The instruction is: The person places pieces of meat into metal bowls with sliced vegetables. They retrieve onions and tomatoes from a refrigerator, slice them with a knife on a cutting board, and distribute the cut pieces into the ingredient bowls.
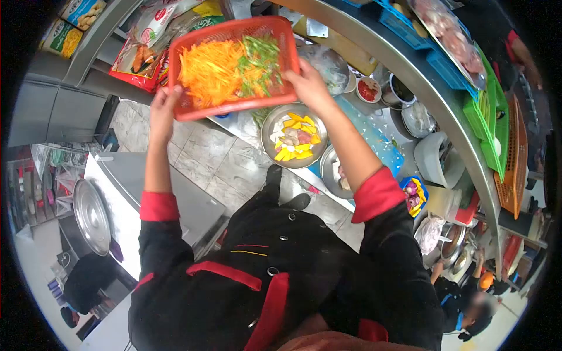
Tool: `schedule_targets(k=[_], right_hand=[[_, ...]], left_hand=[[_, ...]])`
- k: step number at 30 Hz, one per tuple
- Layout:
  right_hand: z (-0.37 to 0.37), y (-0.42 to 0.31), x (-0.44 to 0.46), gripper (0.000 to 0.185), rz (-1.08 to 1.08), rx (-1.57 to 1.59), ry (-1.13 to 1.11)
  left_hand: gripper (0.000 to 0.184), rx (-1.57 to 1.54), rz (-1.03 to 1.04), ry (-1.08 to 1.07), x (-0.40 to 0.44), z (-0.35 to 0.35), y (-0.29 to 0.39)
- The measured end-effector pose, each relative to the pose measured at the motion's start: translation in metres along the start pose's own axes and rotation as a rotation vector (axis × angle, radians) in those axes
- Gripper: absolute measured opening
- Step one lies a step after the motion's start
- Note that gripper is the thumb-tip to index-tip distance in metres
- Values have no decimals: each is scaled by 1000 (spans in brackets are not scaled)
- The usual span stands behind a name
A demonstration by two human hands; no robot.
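1. The red plastic basket (234, 109) is held up in both hands at the far side of the scene, left of the middle, in front of the person.
2. The left hand (164, 108) grasps the basket's near left corner, the thumb against the rim; the other fingers are mostly hidden.
3. The right hand (309, 85) grasps the right side of the basket, its fingers closed on the rim.
4. Inside, orange shreds (205, 70) fill the left and middle, and green strips (261, 58) lie on the right, partly over the orange.
5. Just nearer than the basket, a metal bowl (270, 136) on the counter contains yellow pieces (303, 155) around some paler and pinkish ones.
6. A second metal bowl (328, 167) stands just right of it, partly hidden by the right forearm.
7. Farther right, beyond that arm, a blue sheet (380, 146) covers part of the counter; past it is a small bowl of red pieces (367, 89).
8. On the far right, a green basket (490, 137) sits beside an orange basket (510, 169).
9. On the left, a round metal tray (92, 216) leans upright; at the near right, another person (459, 304) is at work.
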State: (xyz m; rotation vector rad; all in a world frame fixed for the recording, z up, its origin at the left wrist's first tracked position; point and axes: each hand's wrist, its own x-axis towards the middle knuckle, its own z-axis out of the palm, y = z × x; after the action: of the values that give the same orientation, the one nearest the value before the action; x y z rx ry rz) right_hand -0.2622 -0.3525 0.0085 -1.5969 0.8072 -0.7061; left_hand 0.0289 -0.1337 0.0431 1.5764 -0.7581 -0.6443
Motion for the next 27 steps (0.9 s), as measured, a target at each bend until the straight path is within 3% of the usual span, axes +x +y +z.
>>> schedule_targets(k=[2, 3, 4, 7, 9, 11, 12, 14, 16, 19, 20, 22, 23, 25, 26, 27], right_hand=[[34, 6, 25, 48, -8, -80, -16], [48, -3, 26, 54, 133, -18, -36], [59, -11, 25, 61, 273, 45, -55], [79, -5, 17, 70, 295, 78, -21], [79, -3, 11, 70, 323, 119, -74], [78, -5, 7, 69, 376, 250, -33], [78, -4, 7, 69, 375, 251, -27], [80, 4, 4, 56, 390, 385, 74], [75, 21, 10, 49, 359, 306, 89], [69, 19, 8, 39, 302, 261, 93], [67, 11, 8, 35, 272, 300, 90], [61, -5, 4, 34, 274, 277, 82], [57, -15, 4, 34, 268, 257, 75], [51, -39, 2, 36, 280, 255, 52], [50, -49, 2, 38, 287, 256, 30], [50, -55, 4, 38, 290, 255, 31]], left_hand=[[23, 35, -33, 66, 47, -24, -13], [25, 77, -75, 107, 61, -28, -13], [31, 169, -282, 124, 68, -31, -16], [37, 272, -209, 116, 81, -37, -38], [40, 152, -170, 93, 80, -37, -45], [46, -156, -127, 103, 88, -42, -55], [52, -245, -285, 58, 87, -45, -56], [53, -355, -278, 49, 80, -47, -62], [54, -464, -279, 40, 77, -45, -82], [33, 52, -235, 8, 71, -50, -133], [33, 50, -236, 8, 72, -48, -138], [27, 720, 185, -108, 80, -42, -146], [27, 718, 185, -109, 90, -43, -149], [22, 970, 627, -167, 106, -51, -154], [23, 1047, 212, -426, 94, -39, -88], [23, 1045, 211, -429, 96, -40, -93]])
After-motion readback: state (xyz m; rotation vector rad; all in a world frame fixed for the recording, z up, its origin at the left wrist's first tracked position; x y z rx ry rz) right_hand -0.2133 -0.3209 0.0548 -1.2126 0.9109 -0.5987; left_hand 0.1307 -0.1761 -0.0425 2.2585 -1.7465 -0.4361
